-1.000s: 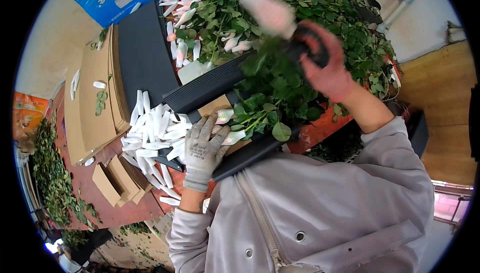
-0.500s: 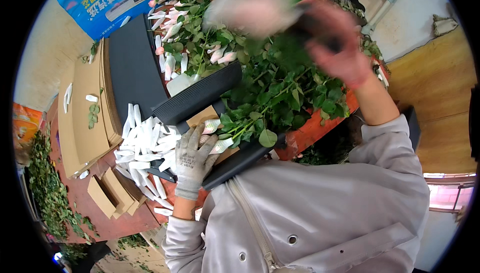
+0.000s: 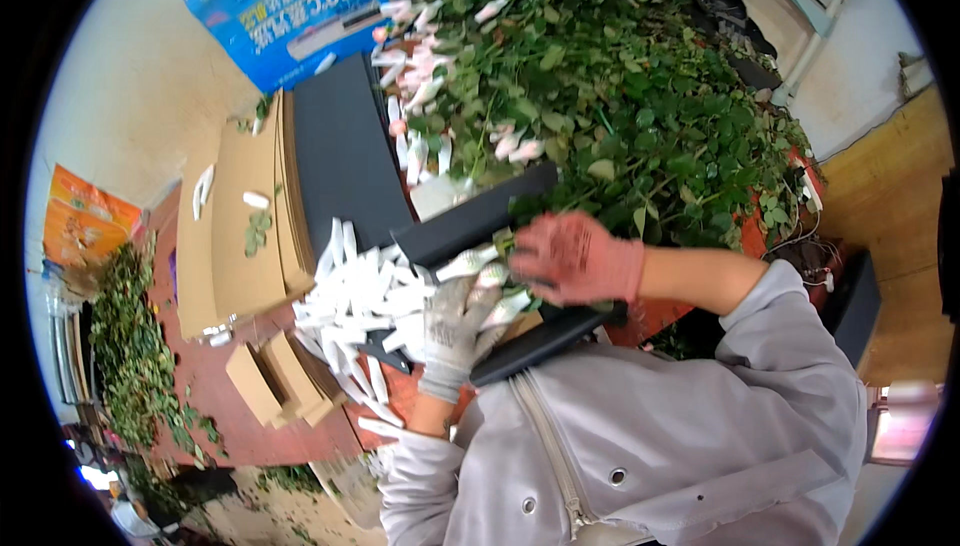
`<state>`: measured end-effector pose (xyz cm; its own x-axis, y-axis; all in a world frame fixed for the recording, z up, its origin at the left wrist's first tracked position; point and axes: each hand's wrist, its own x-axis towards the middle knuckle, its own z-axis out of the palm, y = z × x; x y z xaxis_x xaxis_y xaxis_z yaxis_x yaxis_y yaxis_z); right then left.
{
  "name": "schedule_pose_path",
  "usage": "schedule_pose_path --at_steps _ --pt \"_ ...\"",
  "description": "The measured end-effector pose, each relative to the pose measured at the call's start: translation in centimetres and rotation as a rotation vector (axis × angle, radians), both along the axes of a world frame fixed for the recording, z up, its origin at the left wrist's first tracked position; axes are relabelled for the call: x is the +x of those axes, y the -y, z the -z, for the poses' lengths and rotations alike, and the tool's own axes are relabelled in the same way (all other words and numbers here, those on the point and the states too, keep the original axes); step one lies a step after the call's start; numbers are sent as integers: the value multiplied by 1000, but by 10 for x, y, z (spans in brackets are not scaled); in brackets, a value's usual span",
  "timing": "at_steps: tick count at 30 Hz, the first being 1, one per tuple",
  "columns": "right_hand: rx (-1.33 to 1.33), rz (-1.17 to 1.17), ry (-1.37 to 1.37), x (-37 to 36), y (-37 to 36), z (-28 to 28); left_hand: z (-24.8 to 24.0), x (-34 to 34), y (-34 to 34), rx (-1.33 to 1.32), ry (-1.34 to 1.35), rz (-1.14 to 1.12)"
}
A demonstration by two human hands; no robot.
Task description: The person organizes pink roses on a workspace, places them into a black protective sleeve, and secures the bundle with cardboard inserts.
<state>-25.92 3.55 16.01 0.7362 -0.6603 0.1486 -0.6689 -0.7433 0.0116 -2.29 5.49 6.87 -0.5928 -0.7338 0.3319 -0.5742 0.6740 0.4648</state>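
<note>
Nearest of all, the person's grey zipped jacket (image 3: 660,426) fills the lower part of the view, with both sleeves reaching forward to gloved hands. Just beyond its front edge lies a long black bar (image 3: 545,346), and a second black bar (image 3: 475,218) runs roughly alongside, farther off. Between the two lie several flower buds in white netting (image 3: 506,309), their heads pointing toward the person's left, with a bit of brown card (image 3: 524,326) showing beside them. The left hand (image 3: 452,334), in a pale grey glove, lies over the heads of these buds, fingers stretched forward and touching them; whether they grip, I cannot tell. The right hand (image 3: 578,258), in a reddish-pink glove, is bent over the stem side of the same buds; it is somewhat blurred, and its fingertips are too hidden to show whether it is closed on anything. Just beside the left hand spreads a pile of white sleeves (image 3: 365,291), with folded cardboard pieces (image 3: 280,376) near it on the red table (image 3: 210,416). Farther out come stacked cardboard sheets (image 3: 235,246) and a dark panel (image 3: 345,156). Beyond the far bar, a broad heap of leafy stems (image 3: 620,96) covers the table, more netted buds (image 3: 425,71) along its left edge. Behind stands a blue printed package (image 3: 300,6).
</note>
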Motion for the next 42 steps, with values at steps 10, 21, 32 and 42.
schedule_pose_path --at_steps 10,21,32,42 --pt "84 92 31 12 -42 72 9 -2 5 -152 -108 63" --pt "97 208 186 24 -45 85 -117 -41 -28 -498 -26 183" --pt "-82 4 5 21 -50 63 -156 -51 -30 -611 15 234" --pt "356 385 208 31 -73 19 -172 -57 -36 -658 37 277"
